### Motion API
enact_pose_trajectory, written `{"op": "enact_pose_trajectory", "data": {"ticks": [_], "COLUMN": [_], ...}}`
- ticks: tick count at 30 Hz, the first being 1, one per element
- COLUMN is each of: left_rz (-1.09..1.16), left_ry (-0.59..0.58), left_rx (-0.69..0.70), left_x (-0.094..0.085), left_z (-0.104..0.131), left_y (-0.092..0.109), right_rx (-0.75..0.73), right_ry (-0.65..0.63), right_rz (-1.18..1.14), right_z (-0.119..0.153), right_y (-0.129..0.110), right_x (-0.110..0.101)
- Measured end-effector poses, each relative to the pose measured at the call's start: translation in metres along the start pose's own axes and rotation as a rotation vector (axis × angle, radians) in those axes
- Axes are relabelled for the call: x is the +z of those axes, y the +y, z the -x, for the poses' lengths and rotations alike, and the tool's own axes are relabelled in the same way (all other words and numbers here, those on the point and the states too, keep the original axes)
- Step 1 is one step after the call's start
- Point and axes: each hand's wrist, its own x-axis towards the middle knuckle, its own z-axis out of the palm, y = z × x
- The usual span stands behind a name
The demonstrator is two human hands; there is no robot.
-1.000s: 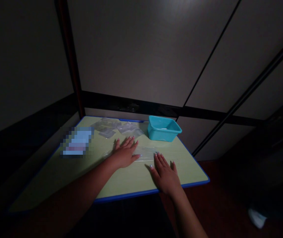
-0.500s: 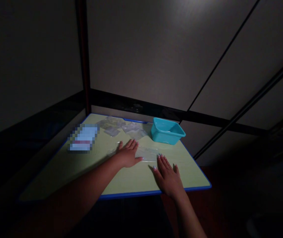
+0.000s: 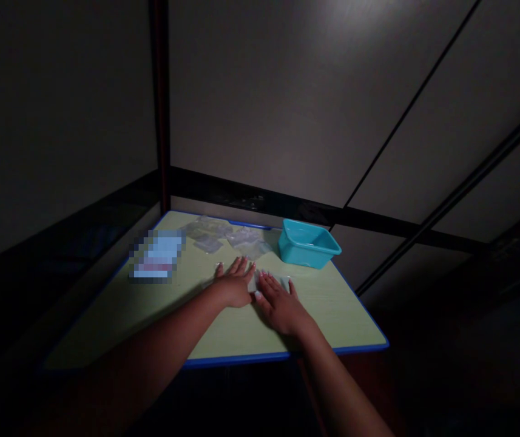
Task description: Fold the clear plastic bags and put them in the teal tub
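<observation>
A clear plastic bag [image 3: 280, 281] lies flat on the pale green table [image 3: 223, 334], partly covered by both hands. On its left part rests my left hand [image 3: 236, 285], palm down with the fingers spread. My right hand [image 3: 280, 303] lies palm down on the bag close beside it, fingers stretched out and thumb near my left hand. Behind the hands are several more clear plastic bags [image 3: 207, 243] in a loose, overlapping spread.
A turquoise plastic bin [image 3: 307, 246] stands at the table's back right. At the left edge lies a pixelated flat object [image 3: 158, 254]. Wall panels rise behind the table, which has a blue rim.
My right hand has moved left onto the bag, close to my left hand. My left hand has stayed almost in place. The view has shifted slightly.
</observation>
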Motion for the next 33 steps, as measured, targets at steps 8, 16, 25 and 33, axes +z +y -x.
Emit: {"op": "enact_pose_trajectory", "data": {"ticks": [8,16,25,33], "left_rz": [-0.008,-0.015,-0.021,-0.055], "left_ry": [0.003,0.018,0.002,0.079], "left_rx": [-0.006,-0.011,0.004,0.084], "left_x": [0.002,0.005,-0.001,-0.009], "left_z": [-0.001,-0.003,-0.001,0.004], "left_y": [-0.001,-0.003,-0.005,0.000], "right_rx": [0.083,0.205,0.206,0.223], "right_ry": [-0.021,0.027,0.199,0.339], "right_rz": [-0.012,0.018,0.021,-0.036], "right_z": [-0.008,-0.002,-0.010,-0.034], "right_y": [0.040,0.066,0.081,0.113], "right_x": [0.000,0.000,-0.005,-0.014]}}
